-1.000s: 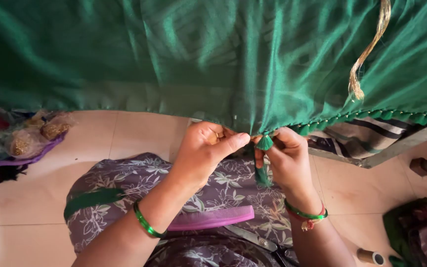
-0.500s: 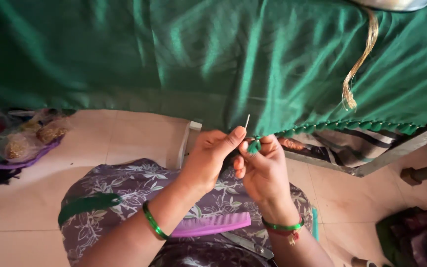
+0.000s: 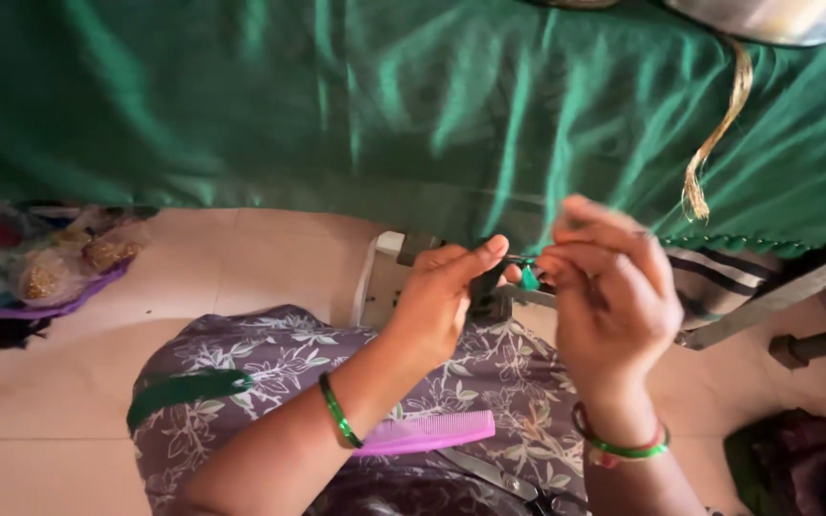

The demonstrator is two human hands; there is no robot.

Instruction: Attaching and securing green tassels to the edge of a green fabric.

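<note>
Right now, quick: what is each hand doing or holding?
Left hand: pinched shut on the small green tassel at the green cloth edge.
Right hand: blurred, fingers at the same tassel; grip cannot be told.

The green cloth [image 3: 413,105] hangs close over both hands, closing the way ahead; bare floor [image 3: 241,258] opens leftward, while a metal frame [image 3: 767,301] crowds the right.
</note>
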